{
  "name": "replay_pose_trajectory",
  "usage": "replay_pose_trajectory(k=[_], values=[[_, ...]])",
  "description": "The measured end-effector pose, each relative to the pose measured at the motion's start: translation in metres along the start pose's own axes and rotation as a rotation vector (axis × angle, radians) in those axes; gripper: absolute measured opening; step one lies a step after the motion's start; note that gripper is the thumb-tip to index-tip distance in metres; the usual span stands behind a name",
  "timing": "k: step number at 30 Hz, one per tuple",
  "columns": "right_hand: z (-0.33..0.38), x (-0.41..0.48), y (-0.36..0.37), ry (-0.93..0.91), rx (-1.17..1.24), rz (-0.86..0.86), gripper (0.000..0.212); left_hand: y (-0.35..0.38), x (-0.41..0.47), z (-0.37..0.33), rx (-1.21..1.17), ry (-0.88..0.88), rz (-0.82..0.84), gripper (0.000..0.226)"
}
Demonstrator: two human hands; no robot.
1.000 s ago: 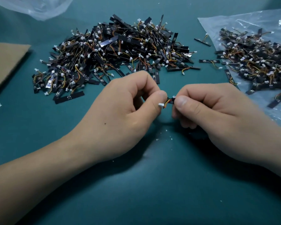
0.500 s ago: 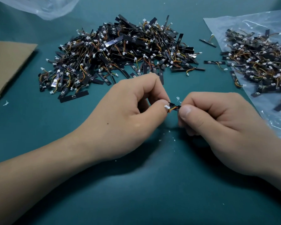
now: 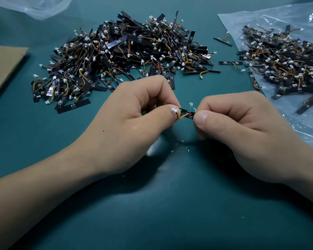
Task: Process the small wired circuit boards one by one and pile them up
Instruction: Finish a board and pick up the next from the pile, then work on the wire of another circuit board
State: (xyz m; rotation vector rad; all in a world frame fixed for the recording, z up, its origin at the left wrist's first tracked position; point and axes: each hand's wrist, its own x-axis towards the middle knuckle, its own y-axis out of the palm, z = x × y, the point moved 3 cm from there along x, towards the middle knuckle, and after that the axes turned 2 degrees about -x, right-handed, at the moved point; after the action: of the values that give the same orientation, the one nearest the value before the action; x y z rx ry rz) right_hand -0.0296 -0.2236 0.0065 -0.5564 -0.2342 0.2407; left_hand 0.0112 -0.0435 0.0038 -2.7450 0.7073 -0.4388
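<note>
1. Hidden parts. My thumbs and curled fingers cover most of the small circuit board [image 3: 186, 112] I hold, and only a short middle stretch shows. What my fingers are doing to its underside cannot be made out. The frame's right edge cuts off the right-hand pile [image 3: 282, 58] and the plastic bag [image 3: 278, 18] under it. The cardboard sheet [image 3: 4, 65] is cut off at the left, and a second plastic sheet [image 3: 40, 6] at the top.
2. Appearance. The held board is a narrow black strip. Thin orange and yellow wires [image 3: 183, 116] loop from it to a small white connector [image 3: 174, 110]. The boards in the large pile [image 3: 126, 55] look the same, as do two loose boards [image 3: 230, 63] lying between the piles.
3. Position relative to the grip. The board spans the gap between my hands, just above the teal mat [image 3: 170, 204] and nearer to me than the large pile. My left hand [image 3: 132, 123] pinches the connector end between thumb and forefinger. My right hand [image 3: 242, 130] pinches the other end of the strip under its thumb, with its fingers curled in.
</note>
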Motion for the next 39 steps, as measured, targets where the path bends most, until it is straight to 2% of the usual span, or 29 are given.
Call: replay_pose_trajectory(k=[15,21,23,25,26,27,29,32,34,36,39], values=[[0.003,-0.005,0.001,-0.088,-0.089,0.106,0.042,0.001,-0.002,-0.001,-0.074,-0.002,0.101,0.009],[0.004,-0.006,0.004,-0.167,-0.143,0.153,0.043,0.000,-0.001,0.001,-0.057,0.024,0.132,0.019],[0.003,-0.006,0.002,-0.176,-0.115,0.099,0.041,-0.002,0.000,0.001,-0.039,0.066,0.083,0.025],[0.001,-0.005,-0.004,-0.168,0.011,-0.081,0.037,-0.009,0.002,0.000,-0.015,0.099,-0.084,0.026],[-0.001,-0.004,-0.007,-0.149,0.107,-0.199,0.028,-0.012,0.003,0.000,0.025,0.096,-0.179,0.024],[-0.003,-0.002,-0.010,-0.105,0.207,-0.294,0.020,-0.014,0.003,0.001,0.100,0.081,-0.245,0.024],[-0.009,0.002,-0.011,-0.016,0.267,-0.363,0.026,-0.009,0.001,0.003,0.327,0.020,-0.233,0.027],[-0.007,0.000,-0.001,-0.072,-0.037,-0.201,0.023,0.003,-0.001,0.006,0.681,-0.059,-0.093,0.036],[-0.003,-0.004,0.006,-0.133,-0.292,-0.084,0.019,0.006,-0.002,0.006,0.808,-0.065,-0.048,0.046],[0.000,-0.006,0.009,-0.159,-0.412,-0.064,0.019,0.007,-0.004,0.005,0.847,-0.048,-0.043,0.050],[0.003,-0.006,0.008,-0.161,-0.393,-0.121,0.018,0.003,-0.003,0.005,0.782,-0.052,-0.083,0.044]])
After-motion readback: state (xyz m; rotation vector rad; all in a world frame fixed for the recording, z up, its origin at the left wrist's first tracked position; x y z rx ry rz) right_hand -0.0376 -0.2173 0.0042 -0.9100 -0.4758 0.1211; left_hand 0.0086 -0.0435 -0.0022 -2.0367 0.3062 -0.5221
